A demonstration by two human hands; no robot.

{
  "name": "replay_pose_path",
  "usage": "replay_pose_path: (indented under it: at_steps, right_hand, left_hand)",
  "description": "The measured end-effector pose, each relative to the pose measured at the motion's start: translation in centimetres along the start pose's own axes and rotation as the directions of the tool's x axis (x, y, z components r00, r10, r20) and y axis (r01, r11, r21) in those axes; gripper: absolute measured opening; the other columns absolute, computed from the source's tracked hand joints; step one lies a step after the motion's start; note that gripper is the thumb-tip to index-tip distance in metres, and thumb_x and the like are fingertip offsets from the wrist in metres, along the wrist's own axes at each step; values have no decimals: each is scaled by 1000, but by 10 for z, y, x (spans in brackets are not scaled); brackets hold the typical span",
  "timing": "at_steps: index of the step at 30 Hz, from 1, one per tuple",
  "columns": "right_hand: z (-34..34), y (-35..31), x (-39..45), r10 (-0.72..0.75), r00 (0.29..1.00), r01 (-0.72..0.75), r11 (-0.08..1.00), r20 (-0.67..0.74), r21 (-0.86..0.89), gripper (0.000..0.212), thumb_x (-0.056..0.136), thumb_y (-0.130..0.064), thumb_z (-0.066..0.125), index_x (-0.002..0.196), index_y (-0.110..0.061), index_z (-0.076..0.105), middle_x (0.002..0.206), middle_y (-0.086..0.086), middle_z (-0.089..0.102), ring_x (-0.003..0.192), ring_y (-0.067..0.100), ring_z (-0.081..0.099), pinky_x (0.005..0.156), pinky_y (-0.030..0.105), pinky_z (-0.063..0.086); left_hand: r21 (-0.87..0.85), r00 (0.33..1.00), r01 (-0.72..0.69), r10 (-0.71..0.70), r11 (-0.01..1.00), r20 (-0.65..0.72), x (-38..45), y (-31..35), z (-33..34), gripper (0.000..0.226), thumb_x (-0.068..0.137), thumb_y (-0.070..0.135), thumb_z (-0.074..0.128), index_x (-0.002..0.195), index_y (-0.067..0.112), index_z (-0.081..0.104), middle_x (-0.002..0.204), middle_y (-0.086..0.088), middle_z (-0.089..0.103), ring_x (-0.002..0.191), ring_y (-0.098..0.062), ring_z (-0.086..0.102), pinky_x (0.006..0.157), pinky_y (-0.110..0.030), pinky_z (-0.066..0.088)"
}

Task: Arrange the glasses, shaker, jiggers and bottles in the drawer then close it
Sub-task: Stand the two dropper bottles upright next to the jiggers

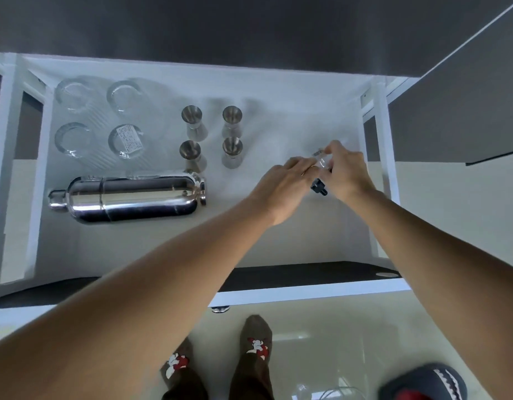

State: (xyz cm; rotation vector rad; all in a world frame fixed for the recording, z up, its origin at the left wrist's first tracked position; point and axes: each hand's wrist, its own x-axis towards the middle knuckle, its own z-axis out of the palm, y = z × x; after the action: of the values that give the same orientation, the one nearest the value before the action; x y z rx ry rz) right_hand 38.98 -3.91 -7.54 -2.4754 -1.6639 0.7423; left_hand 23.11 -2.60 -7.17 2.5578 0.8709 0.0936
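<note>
The white drawer (278,238) stands pulled out below me. Several clear glasses (125,141) stand in its far left part. Several steel jiggers (232,153) stand upright in two rows at mid-drawer. A shiny shaker (128,197) lies on its side in front of the glasses. At the right, a small clear bottle with a black cap (319,187) lies low over the drawer floor. My right hand (347,171) grips it from the right. My left hand (284,183) touches it from the left, fingers curled on the glass.
A dark countertop (249,27) runs above the drawer. White rails (383,140) flank it on both sides. The drawer's dark front panel (307,277) is near my legs. My socked feet (256,345) and a dark slipper (428,382) are on the glossy floor.
</note>
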Motion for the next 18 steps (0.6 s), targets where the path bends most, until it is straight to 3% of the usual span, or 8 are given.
replay_pose_path:
  at_steps: [2,7,9,11,13,15,18]
  right_hand:
    - [1,3,-3,-28,1000,27,999,-3,-19,31,89,-11,58,116,-5,46,90,18,64,79,32,63,68,39,56]
    - [-2,6,-4,-45,996,39,996,-78,-83,35,89,-10,56,121,-4,43,105,22,58,95,38,58,73,40,49]
    - [-8,5,-3,-38,992,29,996,-123,-81,36,91,-13,57,124,-7,45,113,19,56,103,35,56,75,39,46]
    - [-14,5,0,-25,985,15,998,-173,-57,37,91,-20,59,125,-12,49,117,15,57,106,30,56,79,38,47]
    - [-17,5,3,-26,973,31,999,-230,15,36,87,-22,64,122,-13,55,115,13,61,104,28,59,87,36,51]
    - [-19,4,7,-25,958,51,995,-285,85,33,83,-23,68,114,-14,61,108,12,65,97,27,63,87,37,53]
    - [-23,-2,18,-4,954,41,992,-300,116,30,81,-27,69,108,-15,65,102,8,69,91,23,64,80,23,47]
  left_hand:
    - [58,998,5,-9,998,67,11,3,9,52,90,-4,48,139,9,41,153,-8,34,140,-27,33,96,-37,46]
    - [160,986,101,-121,982,118,17,-10,27,36,91,1,48,124,11,57,128,-7,56,121,-29,48,81,-38,46]
    - [143,991,102,-113,984,67,14,-12,29,31,88,0,55,116,10,63,119,-9,60,115,-32,52,76,-39,47]
    - [43,990,133,-131,990,-60,13,-15,29,28,81,2,68,107,10,69,109,-11,62,106,-34,54,74,-39,47]
    - [-136,956,252,-268,958,-120,14,-15,26,33,82,9,70,115,13,68,111,-9,62,107,-32,51,81,-40,48]
    - [-342,885,375,-443,861,-144,18,-16,22,36,85,13,69,120,16,65,113,-5,63,111,-27,50,87,-34,47]
    - [-514,817,442,-566,735,-107,24,-17,19,34,84,12,69,117,19,63,112,-4,68,106,-22,61,91,-32,50]
